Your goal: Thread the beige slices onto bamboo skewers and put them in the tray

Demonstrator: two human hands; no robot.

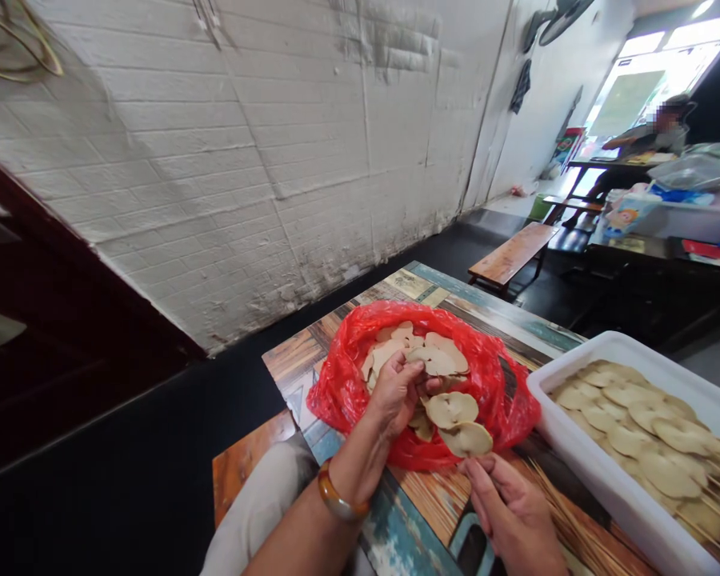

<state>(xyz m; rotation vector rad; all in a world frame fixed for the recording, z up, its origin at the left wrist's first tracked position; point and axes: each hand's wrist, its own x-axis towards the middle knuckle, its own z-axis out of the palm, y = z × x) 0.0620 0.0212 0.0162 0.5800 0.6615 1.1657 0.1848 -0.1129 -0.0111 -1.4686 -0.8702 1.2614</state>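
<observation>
A red plastic bag (pixel 336 368) lies open on the table, with pale, thin, round-edged slices (pixel 390 344) inside it. Above the bag, my left hand (pixel 401 388) is closed, its thumb and fingers pinching one pale slice (pixel 438 358). My right hand (pixel 510 496) is closed at the lower edge of two overlapping slices (pixel 459 424), which appear strung together on a skewer; the stick itself is mostly hidden. Beside my right hand, thin bamboo skewers (pixel 570 512) lie on the table. I cannot tell what food the slices are.
To the right stands a white tub (pixel 624 504) of layered skewered slices, sticks pointing right. The patterned table (pixel 408 536) reaches toward a white wall (pixel 246 160). A wooden bench (pixel 516 252) is beyond. A person (pixel 660 136) sits at a far table near the bright doorway.
</observation>
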